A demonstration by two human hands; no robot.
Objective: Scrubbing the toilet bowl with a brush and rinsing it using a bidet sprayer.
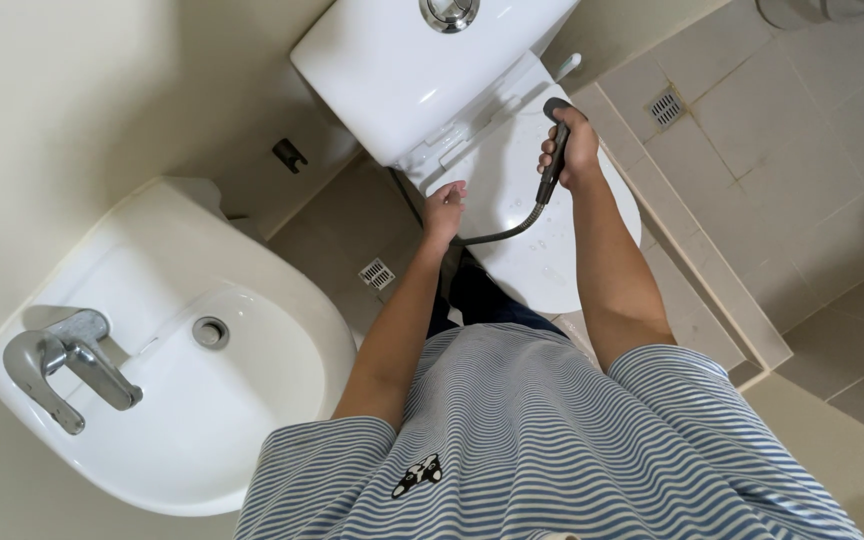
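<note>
Head view: looking straight down at a person in a striped shirt standing in front of a white toilet (pixel 542 255).
Right hand (pixel 577 150): its grip is closing around the dark handle of a bidet sprayer (pixel 554 150), fingers wrapping the handle, the head sticking up above the fist.
Sprayer position: it is hovering over the closed toilet lid, just in front of the cistern (pixel 402 70).
Hose (pixel 507 232): it is hanging from the bottom of the right grip and curving down and across toward the left hand.
Left hand (pixel 445 208): it is reaching to the near edge of the toilet, by the seat hinge below the cistern; fingers are curling loosely and I cannot tell whether the grip is holding anything.
Away from the left grip: a white washbasin (pixel 252 400) with a chrome tap (pixel 67 365) is sitting well apart, on the person's left side.
Beyond the right grip: a tiled floor with a small drain grate (pixel 665 106) is lying past a low tiled kerb.
</note>
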